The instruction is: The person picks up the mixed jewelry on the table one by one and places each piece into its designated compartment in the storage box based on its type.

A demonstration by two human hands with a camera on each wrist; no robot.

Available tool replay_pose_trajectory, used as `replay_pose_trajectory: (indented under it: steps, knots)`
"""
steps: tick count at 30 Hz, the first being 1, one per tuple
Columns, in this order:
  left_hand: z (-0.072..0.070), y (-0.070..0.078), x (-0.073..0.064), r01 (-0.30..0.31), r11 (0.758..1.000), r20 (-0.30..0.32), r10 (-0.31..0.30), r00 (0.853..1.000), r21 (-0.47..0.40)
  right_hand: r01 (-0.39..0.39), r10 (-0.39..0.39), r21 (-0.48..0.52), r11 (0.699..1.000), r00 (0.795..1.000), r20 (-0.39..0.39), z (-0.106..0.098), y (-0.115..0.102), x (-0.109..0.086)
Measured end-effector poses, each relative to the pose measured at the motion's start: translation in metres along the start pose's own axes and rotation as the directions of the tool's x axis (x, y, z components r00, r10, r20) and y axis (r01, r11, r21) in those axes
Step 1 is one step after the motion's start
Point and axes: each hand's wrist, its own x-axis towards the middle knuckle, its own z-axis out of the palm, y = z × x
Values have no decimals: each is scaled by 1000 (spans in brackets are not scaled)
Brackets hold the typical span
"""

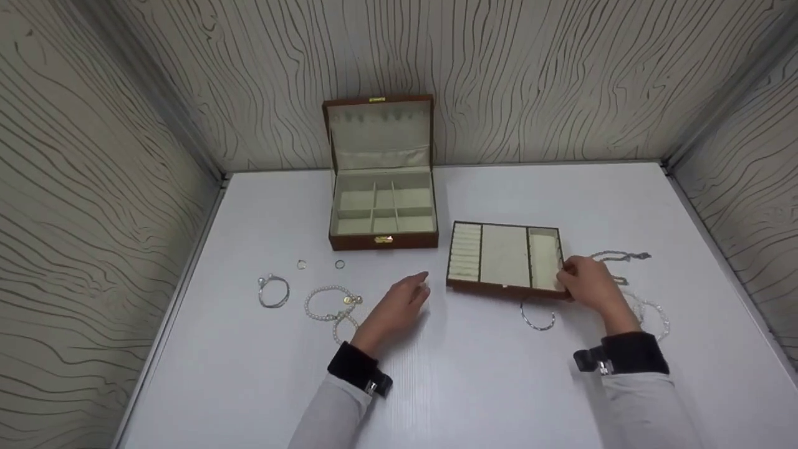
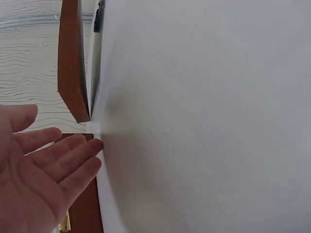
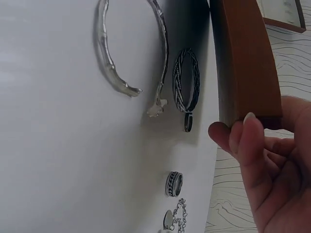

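Head view: right hand [image 1: 592, 284] grips the 4 o'clock corner of the brown, cream-lined compartment tray [image 1: 505, 257], which sits on the white table [image 1: 474, 374] at 4 o'clock from the open brown jewellery box [image 1: 382, 209]. Judgement: keep tray level, clear the silver open bangle [image 1: 537, 318]. Left hand [image 1: 399, 308] hovers open, fingers straight, holding nothing.

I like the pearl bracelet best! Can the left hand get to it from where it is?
Probably yes. The left hand hovers open over the white table, with the pearl bracelet lying just beside it. Nothing stands between them; only a small gold charm sits on the strand.
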Motion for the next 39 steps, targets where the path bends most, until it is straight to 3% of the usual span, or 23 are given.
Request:
replay_pose_trajectory:
  steps: [4,7,10,13,18,21,27,30,35,39]
  knots:
    - [7,4,3,19,985,36,-13,999,-172,25,-26,11,1000,999,44,9,-4,-13]
    - [10,6,5,83,940,70,-63,996,-332,16,-19,29,999,997,75,15,-8,-20]
    - [13,7,6,135,899,82,-110,991,-418,8,-13,44,999,995,98,18,-11,-26]
    - [14,7,6,155,896,73,-137,988,-416,6,-13,59,998,993,114,20,-14,-29]
    - [11,10,0,176,912,73,-160,984,-371,14,-23,69,998,991,135,24,-19,-34]
    - [4,11,-7,192,919,63,-181,981,-343,19,-29,73,997,989,142,31,-24,-36]
    - [-14,2,-25,201,905,-2,-217,976,-376,22,-33,74,997,987,154,55,-41,-35]
    - [-23,-3,-33,229,908,-39,-259,965,-350,21,-29,57,998,988,149,69,-51,-34]
    - [-32,-8,-42,304,918,-110,-340,934,-254,23,-23,3,1000,994,108,91,-64,-29]
    - [-31,-13,-47,315,930,-163,-346,924,-189,57,-54,-49,997,997,60,104,-71,-24]
